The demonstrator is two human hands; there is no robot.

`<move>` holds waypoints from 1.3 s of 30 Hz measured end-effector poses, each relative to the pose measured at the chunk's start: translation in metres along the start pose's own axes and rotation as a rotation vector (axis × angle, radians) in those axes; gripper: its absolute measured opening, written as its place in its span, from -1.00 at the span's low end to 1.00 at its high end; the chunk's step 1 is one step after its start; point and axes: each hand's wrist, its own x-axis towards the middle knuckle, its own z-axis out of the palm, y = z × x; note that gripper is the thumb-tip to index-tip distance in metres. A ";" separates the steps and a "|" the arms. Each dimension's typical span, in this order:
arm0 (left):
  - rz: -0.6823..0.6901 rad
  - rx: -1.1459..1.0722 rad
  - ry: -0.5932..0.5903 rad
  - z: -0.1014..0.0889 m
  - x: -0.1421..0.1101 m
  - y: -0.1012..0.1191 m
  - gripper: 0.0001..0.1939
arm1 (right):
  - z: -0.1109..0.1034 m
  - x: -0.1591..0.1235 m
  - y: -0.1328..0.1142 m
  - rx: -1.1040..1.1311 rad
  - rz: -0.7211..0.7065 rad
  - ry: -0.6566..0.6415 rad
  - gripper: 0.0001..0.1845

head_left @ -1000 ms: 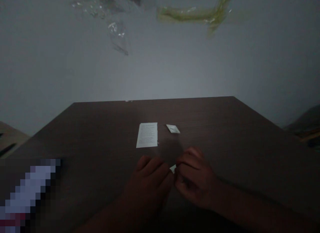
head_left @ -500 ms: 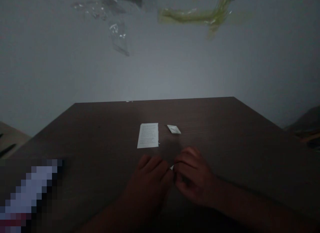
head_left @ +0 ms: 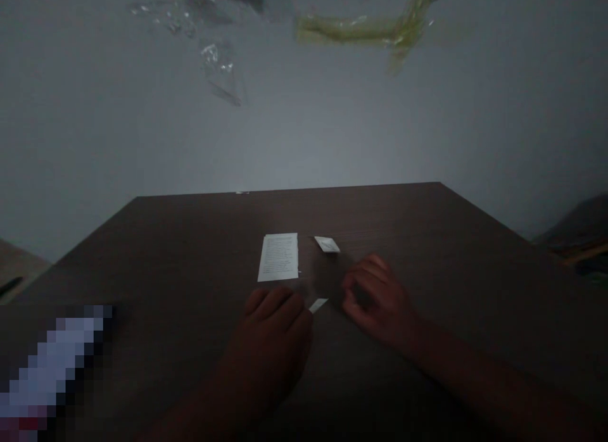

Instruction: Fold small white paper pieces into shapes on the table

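Observation:
My left hand (head_left: 273,337) is closed, its fingers pinching a small white piece of paper (head_left: 318,304) that sticks out to the right as a narrow slanted strip. To the right, apart from that paper, my right hand (head_left: 377,299) has its fingers curled in and the thumb drawn towards them; in the dim light I cannot make out whether anything is between them. Just beyond my left hand lies a white sheet with printed lines (head_left: 278,257). A small folded white paper (head_left: 327,244), diamond-shaped from here, rests to the right of the sheet.
The dark brown table (head_left: 190,239) reaches back to a pale wall (head_left: 304,125). Clear tape (head_left: 219,65) and yellowish tape (head_left: 356,30) stick to the wall. A pixelated bluish thing (head_left: 57,359) lies at the left front. Dark items (head_left: 586,239) stand beyond the table's right edge.
My hands were together with the small paper between them. Now they are apart: the right hand has moved right and away, and more of the paper shows at my left hand.

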 end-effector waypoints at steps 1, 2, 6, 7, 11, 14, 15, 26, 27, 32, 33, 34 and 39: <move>0.004 0.003 -0.008 0.001 0.001 0.000 -0.79 | 0.000 0.000 -0.004 0.028 -0.015 -0.009 -0.80; 0.015 -0.001 -0.016 0.001 0.001 0.001 -0.78 | 0.001 -0.001 -0.009 0.055 -0.054 -0.017 -0.79; 0.039 -0.040 -0.035 0.003 0.001 0.008 -0.79 | 0.008 -0.004 -0.030 0.081 -0.117 -0.070 -0.79; 0.042 -0.051 -0.036 0.004 0.001 0.010 -0.79 | 0.010 -0.004 -0.033 0.083 -0.122 -0.072 -0.81; 0.054 -0.059 -0.029 0.003 0.000 0.008 -0.82 | 0.011 -0.004 -0.024 0.071 -0.113 -0.080 -0.81; 0.010 -0.027 -0.041 0.002 0.001 0.000 -0.78 | 0.007 -0.001 -0.004 0.017 -0.059 -0.047 -0.81; -0.010 -0.027 -0.038 0.001 0.002 -0.003 -0.77 | 0.006 0.000 0.003 -0.008 -0.028 -0.038 -0.82; -0.543 -0.712 -0.221 0.026 -0.001 -0.022 -0.76 | 0.005 -0.007 -0.007 0.332 0.085 -0.167 -0.73; -0.572 -0.735 -0.240 0.029 -0.001 -0.023 -0.76 | 0.005 -0.008 -0.008 0.349 0.097 -0.205 -0.70; -0.599 -0.790 -0.267 0.038 -0.002 -0.025 -0.74 | 0.009 -0.011 -0.006 0.361 0.175 -0.309 -0.68; -0.583 -0.789 -0.281 0.040 -0.003 -0.025 -0.76 | 0.011 -0.012 -0.004 0.359 0.183 -0.314 -0.69; -0.561 -0.779 -0.290 0.041 -0.003 -0.024 -0.77 | 0.013 -0.013 -0.002 0.353 0.188 -0.320 -0.70; -0.364 -0.556 -0.288 0.050 -0.005 -0.019 -0.73 | 0.022 -0.017 0.007 0.231 0.180 -0.445 -0.74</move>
